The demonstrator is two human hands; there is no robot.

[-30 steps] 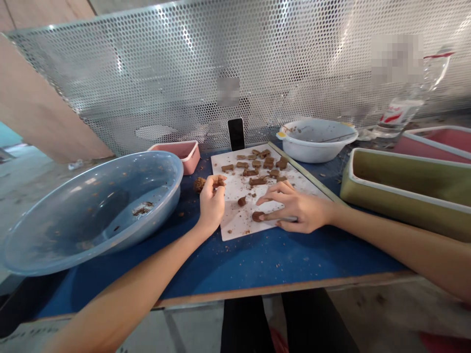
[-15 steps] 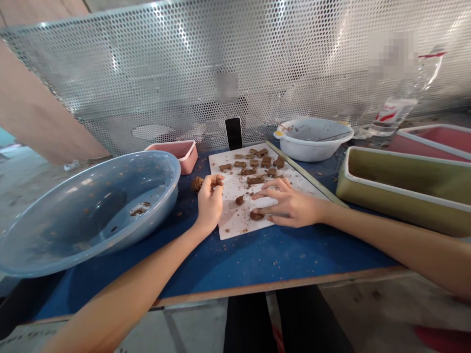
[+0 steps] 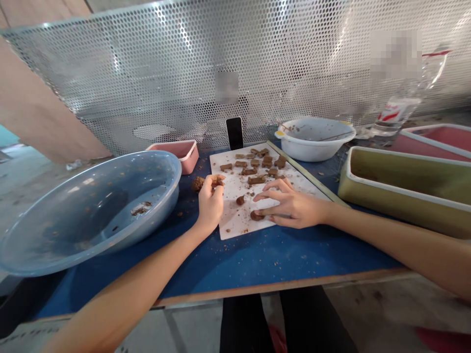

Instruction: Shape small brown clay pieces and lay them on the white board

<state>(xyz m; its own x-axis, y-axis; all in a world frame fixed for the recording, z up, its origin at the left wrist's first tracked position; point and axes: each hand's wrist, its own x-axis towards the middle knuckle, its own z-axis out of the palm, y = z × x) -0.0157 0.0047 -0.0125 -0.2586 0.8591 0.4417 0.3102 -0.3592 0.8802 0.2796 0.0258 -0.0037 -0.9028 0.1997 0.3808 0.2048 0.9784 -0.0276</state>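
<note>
A white board (image 3: pixel 231 223) lies on the blue table, strewn with crumbs and several small brown clay pieces (image 3: pixel 256 180), mostly block- or bone-shaped. At its left edge is my left hand (image 3: pixel 211 200), fingers curled together; what they pinch is mostly hidden. A rough brown clump (image 3: pixel 197 184) sits just left of that hand. My right hand (image 3: pixel 289 205) reaches over the board's right side with its fingers spread, fingertips touching a rounded clay lump (image 3: pixel 256 215). A smaller clay lump (image 3: pixel 240 200) rests on the board between my hands.
On the left stands a large blue basin (image 3: pixel 162 225), with a pink container (image 3: pixel 189 158) behind it. A phone (image 3: pixel 234 133) leans against the perforated metal screen. To the right are a wooden strip (image 3: pixel 305 171), a white basin (image 3: pixel 312 153), an olive planter (image 3: pixel 397 206) and a plastic bottle (image 3: pixel 395 115).
The view has shifted very slightly. Both hands keep nearly the same places and poses, and the clay pieces lie as before.
</note>
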